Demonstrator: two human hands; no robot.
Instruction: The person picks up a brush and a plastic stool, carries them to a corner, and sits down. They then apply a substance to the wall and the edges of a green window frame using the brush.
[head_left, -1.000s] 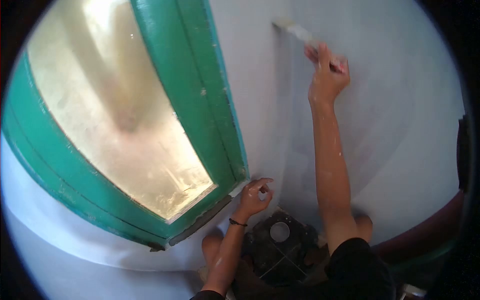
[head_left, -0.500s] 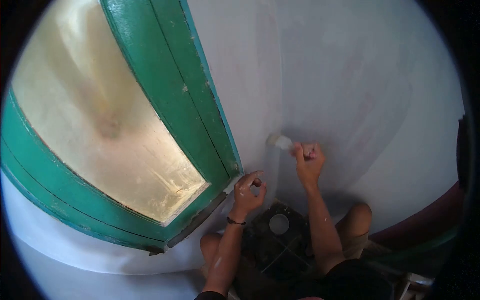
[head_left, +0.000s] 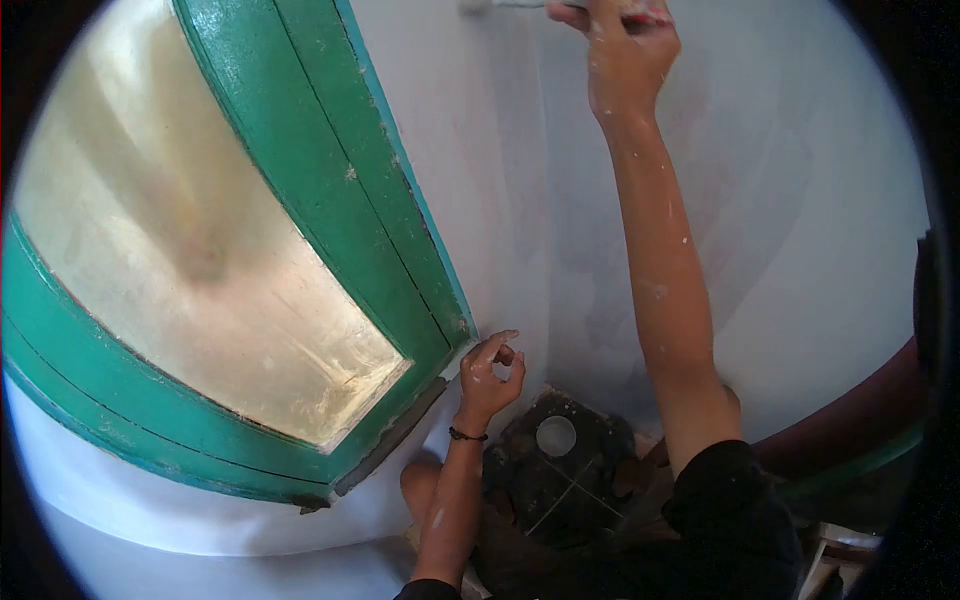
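Observation:
My right hand (head_left: 632, 62) is raised near the top edge of the view, its fingers wrapped around the handle of a paintbrush (head_left: 518, 4). The brush points left, its bristle end blurred against the pale wall (head_left: 455, 120) and partly cut off by the view's edge. Lower down, my left hand (head_left: 488, 380) hangs beside the bottom corner of a green frame (head_left: 330, 190). Its fingers are loosely bent, the thumb and index finger stand apart, and nothing shows between them. Whitish paint spots mark both hands.
A round whitish container (head_left: 556, 436) stands on the dark tiled floor (head_left: 560, 490) between my legs. The green frame surrounds a yellowish glass pane (head_left: 200, 260) on the left. A dark red curved object (head_left: 850, 400) lies at the lower right.
My right hand has moved up the wall with the paintbrush, from mid-view to the top edge, and the arm is stretched out. My left hand stays nearly in place.

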